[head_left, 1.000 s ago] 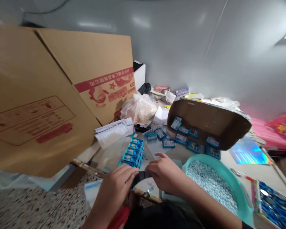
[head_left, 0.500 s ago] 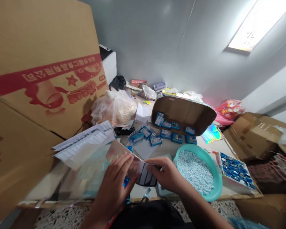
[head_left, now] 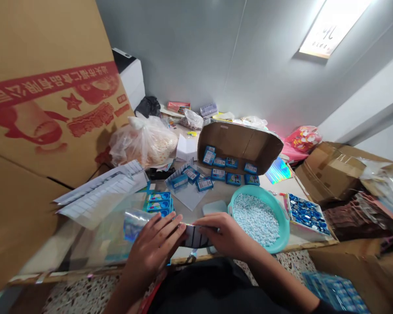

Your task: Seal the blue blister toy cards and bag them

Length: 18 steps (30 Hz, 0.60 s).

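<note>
Pinching the right end of a dark-striped glossy sheet point(head_left: 196, 236) between thumb and fingers, the right hand point(head_left: 221, 231) sits just left of the turquoise basin point(head_left: 284, 233). The left hand point(head_left: 157, 240), farther left of the basin, grips the sheet's other end, its fingers close together across the top and its thumb mostly hidden. The sheet therefore spans the gap between both hands, to the left of the basin, over the near edge of the counter point(head_left: 295, 237). A curl of clear film point(head_left: 134, 222) shows farthest left of the basin, beside the left hand; whether it is part of the sheet cannot be told.

Small white and pale-blue pellets point(head_left: 253, 218) fill much of the basin. Well to its left stands a stack of small blue boxes point(head_left: 159, 204). Behind it and to the left lie loose blue packs point(head_left: 205, 184), and directly behind it a cardboard tray point(head_left: 240, 140) is propped on its side. Just right of the basin, a shallow carton point(head_left: 303, 230) holds blue and silver round pieces point(head_left: 306, 213).
</note>
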Motion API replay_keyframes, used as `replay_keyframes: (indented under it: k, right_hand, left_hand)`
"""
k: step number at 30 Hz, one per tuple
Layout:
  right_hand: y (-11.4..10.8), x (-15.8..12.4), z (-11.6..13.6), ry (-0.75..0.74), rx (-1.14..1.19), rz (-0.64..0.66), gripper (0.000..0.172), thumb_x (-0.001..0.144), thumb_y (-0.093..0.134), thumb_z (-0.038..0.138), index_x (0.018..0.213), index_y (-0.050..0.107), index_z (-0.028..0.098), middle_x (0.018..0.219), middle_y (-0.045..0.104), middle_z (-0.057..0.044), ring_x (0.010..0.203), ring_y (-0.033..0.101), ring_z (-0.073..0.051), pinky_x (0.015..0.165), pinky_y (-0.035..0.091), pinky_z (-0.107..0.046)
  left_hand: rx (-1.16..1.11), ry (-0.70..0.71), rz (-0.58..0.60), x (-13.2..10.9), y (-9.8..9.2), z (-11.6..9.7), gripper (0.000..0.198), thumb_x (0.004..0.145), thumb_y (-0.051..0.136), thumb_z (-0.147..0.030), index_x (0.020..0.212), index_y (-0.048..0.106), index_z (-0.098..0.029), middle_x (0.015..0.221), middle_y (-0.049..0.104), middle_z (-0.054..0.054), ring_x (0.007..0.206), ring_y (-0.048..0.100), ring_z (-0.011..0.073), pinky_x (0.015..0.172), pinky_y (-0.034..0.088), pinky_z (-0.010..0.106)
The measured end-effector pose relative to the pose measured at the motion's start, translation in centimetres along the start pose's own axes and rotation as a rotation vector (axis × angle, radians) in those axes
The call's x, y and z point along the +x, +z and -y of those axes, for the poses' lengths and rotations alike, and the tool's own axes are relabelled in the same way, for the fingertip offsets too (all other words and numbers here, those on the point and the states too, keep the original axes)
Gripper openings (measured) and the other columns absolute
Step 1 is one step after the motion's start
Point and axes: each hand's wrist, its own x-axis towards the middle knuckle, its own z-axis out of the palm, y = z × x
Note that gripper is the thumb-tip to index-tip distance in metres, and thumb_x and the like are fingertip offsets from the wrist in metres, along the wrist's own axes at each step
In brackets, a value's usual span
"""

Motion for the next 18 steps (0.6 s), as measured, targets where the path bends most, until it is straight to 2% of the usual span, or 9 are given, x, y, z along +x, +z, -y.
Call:
replay_keyframes:
  k: [3,6,8,10,13,16,18]
  right_hand:
    - [-0.1,-0.6,-0.6,0.033,0.056,-0.018,0.024,0.092,0.054,0.019,0.1,0.076,0.019,0.083,0.072,-0.002,0.072,0.061,-0.013,0.066,0.045,-0.022]
    - [-0.5,-0.8,-1.8,0.1,0.077,-0.154,0.023,0.09,0.056,0.025,0.098,0.076,0.017,0.087,0.075,-0.004,0.076,0.065,-0.017,0.066,0.048,-0.024]
    - [-1.0,-0.7,-3.5,0.148,0.058,-0.264,0.026,0.089,0.055,0.028,0.1,0.075,0.016,0.089,0.075,-0.006,0.08,0.066,-0.02,0.069,0.05,-0.026]
    - [-1.5,-0.6,-6.3,0.244,-0.016,-0.346,0.03,0.091,0.05,0.029,0.105,0.073,0.015,0.094,0.075,-0.007,0.085,0.067,-0.021,0.073,0.051,-0.027]
    - [-1.9,-1.1,-11.5,0.444,-0.201,-0.389,0.033,0.09,0.043,0.02,0.106,0.071,0.012,0.099,0.074,-0.011,0.091,0.067,-0.023,0.078,0.05,-0.029]
    - [-1.3,-2.3,-15.2,0.569,-0.321,-0.355,0.027,0.079,0.049,0.008,0.096,0.071,0.007,0.096,0.072,-0.02,0.097,0.064,-0.031,0.087,0.047,-0.038]
    - [-0.5,-2.6,-15.6,0.603,-0.402,-0.365,0.034,0.077,0.053,0.005,0.107,0.068,0.004,0.113,0.066,-0.025,0.113,0.057,-0.036,0.097,0.04,-0.046]
  left_hand:
    - [-0.001,0.0,-0.031,0.2,0.1,-1.1,0.039,0.086,0.064,-0.012,0.123,0.061,-0.023,0.123,0.07,0.006,0.128,0.056,0.0245,0.112,0.041,0.048]
    - [-0.129,-0.048,-0.029,0.5,0.0,-1.9,0.03,0.087,0.061,-0.009,0.113,0.065,-0.023,0.118,0.072,0.004,0.125,0.059,0.022,0.111,0.043,0.045]
    - [-0.28,-0.271,-0.094,0.3,0.1,-2.5,0.019,0.089,0.06,-0.012,0.103,0.067,-0.023,0.109,0.075,0.003,0.115,0.065,0.0197,0.104,0.049,0.039]
    - [-0.437,-0.636,-0.209,-0.4,0.4,-2.8,0.008,0.091,0.059,-0.023,0.093,0.066,-0.021,0.1,0.075,0.003,0.103,0.069,0.019,0.094,0.054,0.034]
    - [-0.597,-1.122,-0.308,-1.9,0.6,-2.6,0.026,0.088,0.062,-0.044,0.089,0.066,-0.019,0.093,0.074,0.004,0.091,0.07,0.0193,0.084,0.056,0.03]
    - [-0.707,-1.39,-0.314,-3.2,0.5,-1.7,0.041,0.076,0.071,-0.055,0.091,0.067,-0.017,0.086,0.073,0.003,0.083,0.068,0.019,0.076,0.055,0.028]
    - [-0.803,-1.497,-0.343,-3.5,0.4,-1.3,0.048,0.068,0.078,-0.056,0.091,0.068,-0.016,0.083,0.073,0.003,0.081,0.068,0.019,0.074,0.054,0.027]
